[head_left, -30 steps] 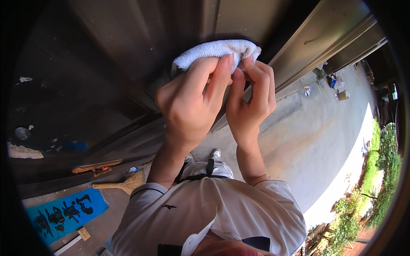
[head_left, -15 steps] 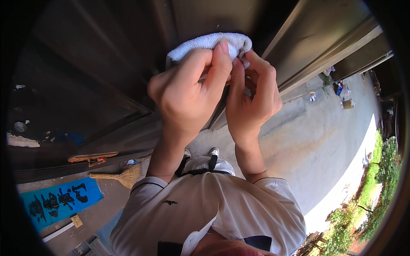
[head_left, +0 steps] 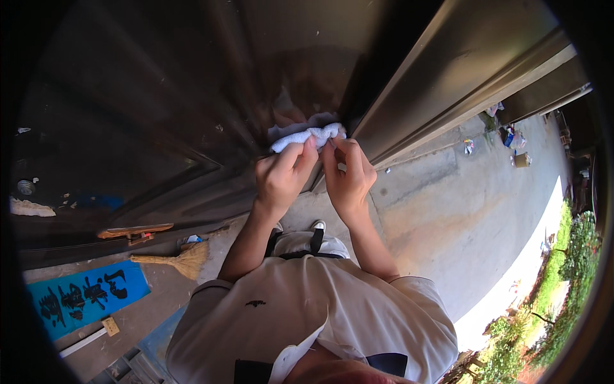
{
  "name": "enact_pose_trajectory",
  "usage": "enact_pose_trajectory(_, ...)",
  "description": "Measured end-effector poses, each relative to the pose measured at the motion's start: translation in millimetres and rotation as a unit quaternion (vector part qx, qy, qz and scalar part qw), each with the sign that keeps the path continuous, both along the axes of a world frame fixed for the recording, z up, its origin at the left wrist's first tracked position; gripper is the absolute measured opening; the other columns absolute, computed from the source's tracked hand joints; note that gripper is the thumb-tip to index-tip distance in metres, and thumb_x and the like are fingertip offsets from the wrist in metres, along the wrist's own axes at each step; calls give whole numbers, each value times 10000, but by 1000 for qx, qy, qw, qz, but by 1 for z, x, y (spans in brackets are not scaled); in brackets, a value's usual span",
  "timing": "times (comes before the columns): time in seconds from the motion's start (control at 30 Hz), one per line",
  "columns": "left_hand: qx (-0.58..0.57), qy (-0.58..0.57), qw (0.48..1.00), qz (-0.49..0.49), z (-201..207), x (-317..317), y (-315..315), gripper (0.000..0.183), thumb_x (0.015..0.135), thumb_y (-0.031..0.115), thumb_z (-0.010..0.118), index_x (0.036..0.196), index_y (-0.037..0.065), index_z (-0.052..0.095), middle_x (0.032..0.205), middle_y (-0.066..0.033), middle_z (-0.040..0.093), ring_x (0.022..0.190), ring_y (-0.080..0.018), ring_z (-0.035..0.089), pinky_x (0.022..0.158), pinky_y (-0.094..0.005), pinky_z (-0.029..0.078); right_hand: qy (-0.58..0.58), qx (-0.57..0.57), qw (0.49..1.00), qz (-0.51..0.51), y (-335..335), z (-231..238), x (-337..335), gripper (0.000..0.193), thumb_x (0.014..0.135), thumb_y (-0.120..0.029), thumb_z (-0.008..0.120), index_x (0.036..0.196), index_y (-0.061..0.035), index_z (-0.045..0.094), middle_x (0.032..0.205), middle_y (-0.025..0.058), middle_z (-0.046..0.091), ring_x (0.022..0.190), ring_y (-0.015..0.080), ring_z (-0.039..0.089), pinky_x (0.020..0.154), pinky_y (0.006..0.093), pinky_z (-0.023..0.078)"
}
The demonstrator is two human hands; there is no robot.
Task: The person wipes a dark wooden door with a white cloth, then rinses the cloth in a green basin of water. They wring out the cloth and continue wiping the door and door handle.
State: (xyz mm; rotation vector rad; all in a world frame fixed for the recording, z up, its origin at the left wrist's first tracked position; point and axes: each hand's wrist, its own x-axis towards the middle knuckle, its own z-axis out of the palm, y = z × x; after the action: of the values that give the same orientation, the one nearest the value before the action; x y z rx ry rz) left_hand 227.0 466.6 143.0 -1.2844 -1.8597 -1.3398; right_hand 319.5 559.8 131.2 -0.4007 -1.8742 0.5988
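Note:
A folded white cloth (head_left: 297, 137) lies along the glossy dark panel (head_left: 256, 70), which mirrors it faintly. My left hand (head_left: 281, 176) pinches the cloth's near edge between thumb and fingers. Close beside it, my right hand (head_left: 349, 174) grips the cloth's right end, also pinched. The fingertips of both hands nearly meet at the middle of the cloth. Part of the cloth behind the fingers is hidden.
A metal door frame (head_left: 441, 83) runs along the panel's right side. On the left are a straw broom (head_left: 182, 259), a blue sign (head_left: 86, 297) and a wooden piece (head_left: 134, 231). Concrete floor (head_left: 448, 211) stretches right, with a small box (head_left: 522, 160) and litter.
Both hands and the cloth have moved down the panel toward my body, away from the top of the view. My grip on the cloth stays closed.

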Motion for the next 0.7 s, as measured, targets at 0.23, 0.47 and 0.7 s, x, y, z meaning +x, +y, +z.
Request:
enact_pose_trajectory(0.23,90,13,996,9,84,-6,2,227,928,51,704,711,0,662,605,-29,704,476,-64,599,470,-210,450,140,-7,990,10,1,72,-28,292,814,22,769,1073,1,636,897,85,703,617,125,660,561,230,522)
enact_pose_trajectory(0.47,40,14,998,43,55,-12,-27,223,925,62,705,726,7,621,596,-42,693,544,-107,680,512,-225,502,78,-4,996,52,-9,55,-24,326,791,-51,823,1042,-13,620,807,72,640,570,128,576,509,248,467)
enact_pose_trajectory(0.7,-28,-70,997,24,-48,-11,-45,290,939,69,666,673,39,554,613,-42,702,560,-138,702,517,-259,524,-18,-44,996,77,-22,-37,-12,261,817,34,767,1026,26,611,861,96,673,608,121,623,535,240,494)
